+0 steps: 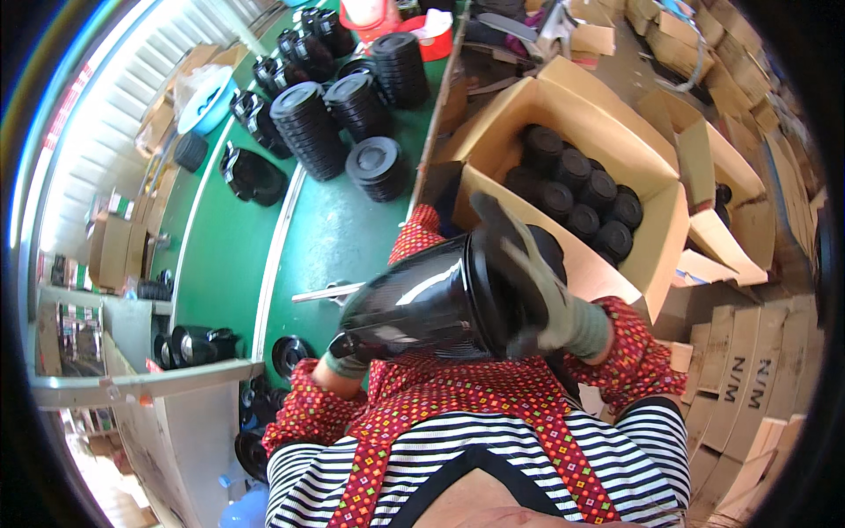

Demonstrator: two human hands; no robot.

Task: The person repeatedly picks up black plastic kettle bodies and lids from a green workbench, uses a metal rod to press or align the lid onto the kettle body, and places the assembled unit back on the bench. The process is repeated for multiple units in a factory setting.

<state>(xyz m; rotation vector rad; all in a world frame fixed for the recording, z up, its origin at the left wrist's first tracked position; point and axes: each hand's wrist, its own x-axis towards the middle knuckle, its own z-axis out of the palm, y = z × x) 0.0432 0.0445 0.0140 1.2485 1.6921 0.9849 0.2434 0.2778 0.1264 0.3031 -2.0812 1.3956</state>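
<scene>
- Head view, centre: one glossy black container (414, 304) lies tilted before the person's apron (458, 387), its wide end toward the right.
- Right hand (532, 286), one grey glove, blurred: fingers outstretched across that wide end, rather than curled around it.
- Left hand (348, 363), gloved, at the container's narrower left end: mostly hidden, so I cannot tell how far it closes or whether it grips.
- Upper centre: at least four stacks of black lids (308, 132) on the green table (330, 211); one black jug (253, 176) stands left of them.
- Upper right: one large open carton (656, 216) holding at least eight black cylinders (598, 189); a second open carton (744, 194) stands beside it.
- Lower left: one black ring-shaped piece (289, 356).
</scene>
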